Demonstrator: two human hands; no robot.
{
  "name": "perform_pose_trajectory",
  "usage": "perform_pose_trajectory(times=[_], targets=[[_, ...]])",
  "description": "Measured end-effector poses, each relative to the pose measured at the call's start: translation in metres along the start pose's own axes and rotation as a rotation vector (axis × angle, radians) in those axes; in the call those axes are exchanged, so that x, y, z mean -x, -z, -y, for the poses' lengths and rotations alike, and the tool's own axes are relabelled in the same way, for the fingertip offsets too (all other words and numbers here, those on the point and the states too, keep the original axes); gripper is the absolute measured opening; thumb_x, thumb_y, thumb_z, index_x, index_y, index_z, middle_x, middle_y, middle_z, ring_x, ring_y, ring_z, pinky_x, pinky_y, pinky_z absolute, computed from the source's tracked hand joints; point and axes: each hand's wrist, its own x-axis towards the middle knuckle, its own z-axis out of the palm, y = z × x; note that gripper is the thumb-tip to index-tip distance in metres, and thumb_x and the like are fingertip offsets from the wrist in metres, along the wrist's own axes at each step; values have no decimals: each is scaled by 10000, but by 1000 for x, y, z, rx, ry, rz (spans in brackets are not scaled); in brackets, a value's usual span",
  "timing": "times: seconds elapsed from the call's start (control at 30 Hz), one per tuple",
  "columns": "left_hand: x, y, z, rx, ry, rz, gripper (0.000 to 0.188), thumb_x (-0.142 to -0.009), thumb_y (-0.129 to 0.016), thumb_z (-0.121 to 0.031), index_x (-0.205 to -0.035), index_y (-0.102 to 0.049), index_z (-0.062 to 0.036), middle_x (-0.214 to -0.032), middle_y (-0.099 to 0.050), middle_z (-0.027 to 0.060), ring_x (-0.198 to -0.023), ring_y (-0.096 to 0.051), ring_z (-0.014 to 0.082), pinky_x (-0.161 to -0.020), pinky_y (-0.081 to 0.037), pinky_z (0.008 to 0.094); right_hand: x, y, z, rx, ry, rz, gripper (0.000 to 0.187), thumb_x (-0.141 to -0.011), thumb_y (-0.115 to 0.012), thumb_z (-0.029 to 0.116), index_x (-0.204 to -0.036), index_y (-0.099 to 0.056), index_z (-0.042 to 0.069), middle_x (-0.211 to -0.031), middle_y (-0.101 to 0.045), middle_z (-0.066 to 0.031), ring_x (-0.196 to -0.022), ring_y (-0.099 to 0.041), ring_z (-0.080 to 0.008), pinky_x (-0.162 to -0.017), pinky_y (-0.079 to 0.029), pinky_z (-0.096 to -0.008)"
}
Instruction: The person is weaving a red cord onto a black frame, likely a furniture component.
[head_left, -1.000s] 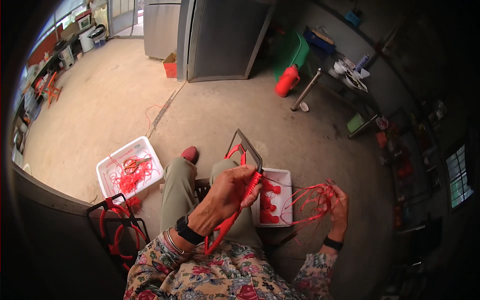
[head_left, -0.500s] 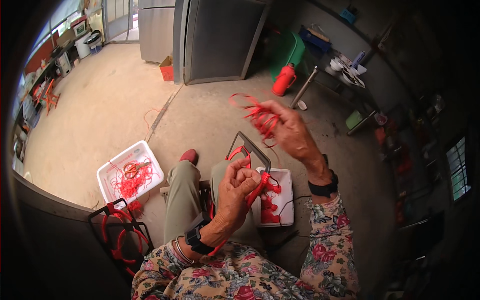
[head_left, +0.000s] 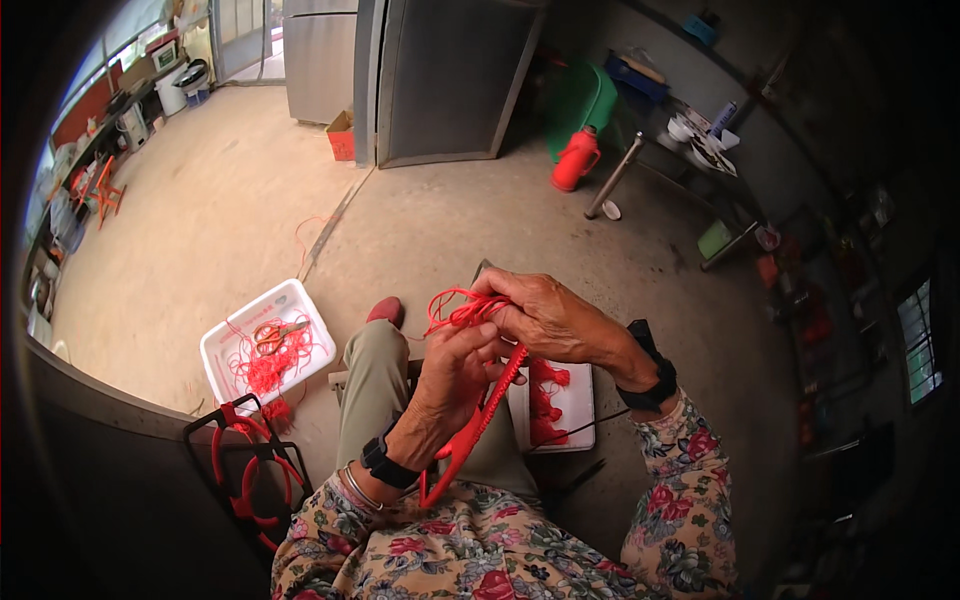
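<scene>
Above my lap, my two hands are close together. A loose looped bundle of red cord (head_left: 462, 308) is pinched in the fingers of my right hand (head_left: 565, 318). My left hand (head_left: 448, 378) is closed at the upper part of a red cord-wrapped frame (head_left: 468, 445), its fingers partly hidden. The wrapped frame slants down from the hands toward my lap, with close cord turns along its edge. Behind my right hand only a small bit of a dark frame corner shows.
At left on the floor stands a white tray (head_left: 212, 352) holding tangled red cord (head_left: 268, 370) and scissors (head_left: 268, 340). Black frames with red rings (head_left: 218, 460) lean nearby. Another white tray (head_left: 582, 405) holds red bundles. Farther off are a red thermos (head_left: 575, 160) and a dark cabinet (head_left: 450, 80).
My right hand has come down and left with the red cord bundle, from held away to beside my left hand. The left hand keeps its hold, slightly shifted.
</scene>
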Motion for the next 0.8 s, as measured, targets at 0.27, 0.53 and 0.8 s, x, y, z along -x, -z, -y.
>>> perform_pose_trajectory(times=[0.27, 0.53, 0.8], targets=[[-8, 4, -8, -77, 47, -106, 393, -931, -533, -354, -1159, -515, -34, -1031, -611, 92, -839, -644, 179, -630, -578, 322, 3, -1, -24, 521, 214, 27, 234, -878, -512, 113, -1074, -538, -11, -998, -553, -164, -976, -557, -315, -868, -450, -373], [-22, 5, -2, -20, -180, -280, 292, -958, -485, -171, -1190, -519, 2, -1053, -624, 107, -887, -640, 187, -611, -573, 277, 14, -9, -7, -28, 34, -206, 364, -833, -606, 186, -1135, -513, 5, -1154, -536, -149, -1093, -523, -243, -942, -429, -356], [-35, -1, 21, -68, -131, -384, 213, -948, -498, -108, -1077, -585, 38, -905, -632, 86, -792, -630, 183, -648, -560, 320, 31, -5, -40, -289, 164, -574, 585, -922, -547, 408, -1358, -382, 55, -1352, -416, -91, -1200, -442, -201, -988, -383, -366]])
